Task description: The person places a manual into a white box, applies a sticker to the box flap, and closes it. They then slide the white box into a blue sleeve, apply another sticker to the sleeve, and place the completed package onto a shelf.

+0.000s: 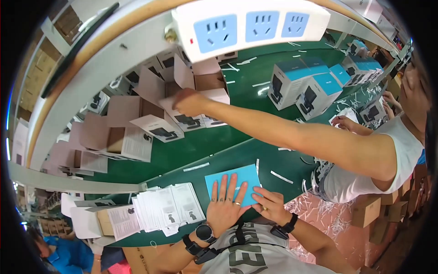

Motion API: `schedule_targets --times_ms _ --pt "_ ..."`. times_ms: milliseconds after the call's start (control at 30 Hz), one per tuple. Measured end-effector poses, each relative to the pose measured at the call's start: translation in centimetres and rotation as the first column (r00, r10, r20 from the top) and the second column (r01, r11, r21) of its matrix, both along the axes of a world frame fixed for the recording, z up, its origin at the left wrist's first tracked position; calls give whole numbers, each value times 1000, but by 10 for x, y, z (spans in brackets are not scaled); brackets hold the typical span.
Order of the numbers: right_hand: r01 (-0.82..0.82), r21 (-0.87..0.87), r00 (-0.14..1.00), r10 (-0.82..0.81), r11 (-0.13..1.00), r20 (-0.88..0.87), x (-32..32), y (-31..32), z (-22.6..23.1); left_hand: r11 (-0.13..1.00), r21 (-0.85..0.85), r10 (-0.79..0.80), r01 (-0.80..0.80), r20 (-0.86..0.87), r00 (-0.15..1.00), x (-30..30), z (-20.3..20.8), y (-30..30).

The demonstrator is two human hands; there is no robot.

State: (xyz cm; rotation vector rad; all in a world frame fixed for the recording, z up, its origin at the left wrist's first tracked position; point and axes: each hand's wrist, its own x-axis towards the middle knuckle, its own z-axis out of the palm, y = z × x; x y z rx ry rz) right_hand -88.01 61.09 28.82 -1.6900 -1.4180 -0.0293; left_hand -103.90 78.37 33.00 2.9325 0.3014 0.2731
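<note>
A box with a bright blue top sits on the green table right in front of me. My left hand lies flat across that blue top, its fingers spread. At the box's near right corner, my right hand has its fingers bent and pressed together on the edge. Its thumb points toward my left hand. The sides of the box cannot be seen from above. Left of my hands, a spread stack of white printed leaflets lies on the table.
A co-worker's arm reaches across from the right to open white boxes at the far left. Closed blue-topped boxes stand far right. An open carton is left of the leaflets. A power strip hangs overhead. Paper strips litter the table.
</note>
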Motion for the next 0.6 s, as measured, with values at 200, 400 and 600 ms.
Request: schedule_targets --times_ms 200,400,600 --pt "1 43 999 1 999 -43 -6 1 -10 975 -220 56 -39 71 996 6 17 33" --pt "-20 89 998 25 996 -51 -7 2 -14 989 -138 61 -55 40 997 10 27 22" --pt "-199 -41 943 180 979 -281 -4 -4 31 993 -115 27 -19 70 997 5 27 26"
